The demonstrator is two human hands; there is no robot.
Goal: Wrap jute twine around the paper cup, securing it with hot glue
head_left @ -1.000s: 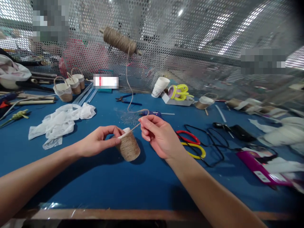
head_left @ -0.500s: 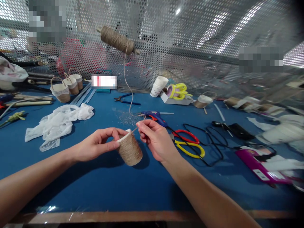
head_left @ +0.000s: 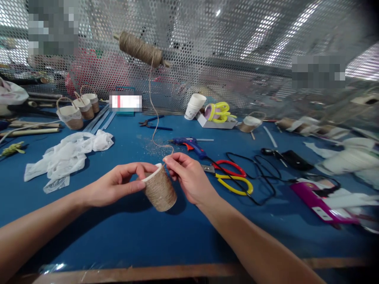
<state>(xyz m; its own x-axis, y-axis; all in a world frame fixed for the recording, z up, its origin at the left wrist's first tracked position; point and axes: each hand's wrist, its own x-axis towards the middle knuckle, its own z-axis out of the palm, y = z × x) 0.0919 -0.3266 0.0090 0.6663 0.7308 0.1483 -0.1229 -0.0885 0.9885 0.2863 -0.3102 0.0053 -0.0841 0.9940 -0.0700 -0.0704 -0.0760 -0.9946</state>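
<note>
A paper cup wrapped in brown twine (head_left: 159, 189) lies tilted over the blue table (head_left: 133, 232). My left hand (head_left: 117, 183) grips its white rim between thumb and fingers. My right hand (head_left: 188, 177) pinches the loose twine strand (head_left: 152, 118) right beside the rim. That strand rises in a loop to a twine spool (head_left: 139, 49) mounted on the perforated metal screen behind.
A blue glue gun (head_left: 189, 144) and red and yellow scissors (head_left: 232, 177) lie just right of my hands. White plastic film (head_left: 66, 154) sits to the left, small finished baskets (head_left: 78, 108) at back left, white cups (head_left: 194, 105) and black cables (head_left: 260, 177) to the right.
My right hand has moved left and down, bringing the twine in close to the cup's rim. The cup is tilted slightly more and the glue gun has come into view.
</note>
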